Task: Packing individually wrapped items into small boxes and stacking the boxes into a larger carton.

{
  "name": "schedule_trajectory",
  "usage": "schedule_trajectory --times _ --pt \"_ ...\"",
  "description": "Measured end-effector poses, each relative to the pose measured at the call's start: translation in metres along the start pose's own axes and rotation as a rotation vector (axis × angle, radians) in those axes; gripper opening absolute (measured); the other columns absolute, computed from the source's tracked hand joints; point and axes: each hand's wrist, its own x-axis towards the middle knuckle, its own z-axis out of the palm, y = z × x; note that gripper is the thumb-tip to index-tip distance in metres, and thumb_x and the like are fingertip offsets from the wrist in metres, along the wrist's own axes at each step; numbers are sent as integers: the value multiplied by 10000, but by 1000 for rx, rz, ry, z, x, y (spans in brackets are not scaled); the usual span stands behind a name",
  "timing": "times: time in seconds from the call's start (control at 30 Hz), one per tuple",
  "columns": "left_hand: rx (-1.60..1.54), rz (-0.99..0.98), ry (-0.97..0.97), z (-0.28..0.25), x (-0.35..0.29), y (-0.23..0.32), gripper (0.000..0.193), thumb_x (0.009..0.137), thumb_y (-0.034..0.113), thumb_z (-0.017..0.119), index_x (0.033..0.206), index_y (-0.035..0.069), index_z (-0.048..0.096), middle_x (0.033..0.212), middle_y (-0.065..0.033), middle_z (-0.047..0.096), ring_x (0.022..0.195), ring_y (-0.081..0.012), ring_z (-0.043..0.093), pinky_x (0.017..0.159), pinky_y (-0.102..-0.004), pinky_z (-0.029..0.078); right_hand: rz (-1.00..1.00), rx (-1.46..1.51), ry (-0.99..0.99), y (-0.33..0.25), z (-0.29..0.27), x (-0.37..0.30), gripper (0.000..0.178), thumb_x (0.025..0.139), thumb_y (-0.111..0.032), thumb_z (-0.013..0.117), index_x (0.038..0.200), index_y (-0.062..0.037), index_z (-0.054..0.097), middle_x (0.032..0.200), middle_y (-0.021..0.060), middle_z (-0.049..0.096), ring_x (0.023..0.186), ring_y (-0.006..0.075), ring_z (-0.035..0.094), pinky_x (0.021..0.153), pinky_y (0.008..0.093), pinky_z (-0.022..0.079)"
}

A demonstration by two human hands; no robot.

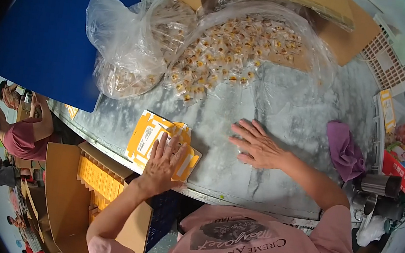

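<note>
My left hand (160,160) lies on a small stack of flat yellow-and-white cartons (141,136), its fingers stretched out. The cartons rest near the table's front edge and overlap unevenly. To the right, my right hand (259,147) is spread over the grey metal tabletop (222,172), palm down. What is under that palm is hidden. Beyond both hands, a heap of small clear sachets (220,60) with yellow and brown contents spills from a large clear plastic bag (316,64).
An open cardboard box (62,180) with rows of yellow cartons (100,177) stands below the table's left edge. A blue panel (57,33) rises at the far left. On the right are a purple cloth (345,151), metal cups (380,185) and a white basket (390,56). Other people work at left.
</note>
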Motion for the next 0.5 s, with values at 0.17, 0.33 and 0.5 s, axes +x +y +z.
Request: schedule_trajectory --times 0.17,0.33,0.5 --pt "-11 77 -43 3 1 -16 1318 505 529 921 1558 112 248 1599 -255 146 1459 -511 154 1160 -566 257 124 332 354 37 -23 30 526 913 -250 647 1389 -78 505 1551 165 327 1408 357 357 1173 488 259" --pt "-6 89 -100 -7 1 -15 1303 515 484 924 1560 106 244 1594 -263 162 1448 -517 185 1156 -537 277 239 -63 536 89 -29 90 452 897 -236 667 1313 -90 565 1353 166 451 1215 373 437 1051 467 353" --pt "41 84 -1 5 -6 -26 1040 684 181 825 1550 74 259 1574 -271 221 1429 -520 235 1150 -538 289 182 -244 527 95 -5 116 394 911 -254 654 1292 -166 607 1291 139 452 1154 342 443 1015 447 362"
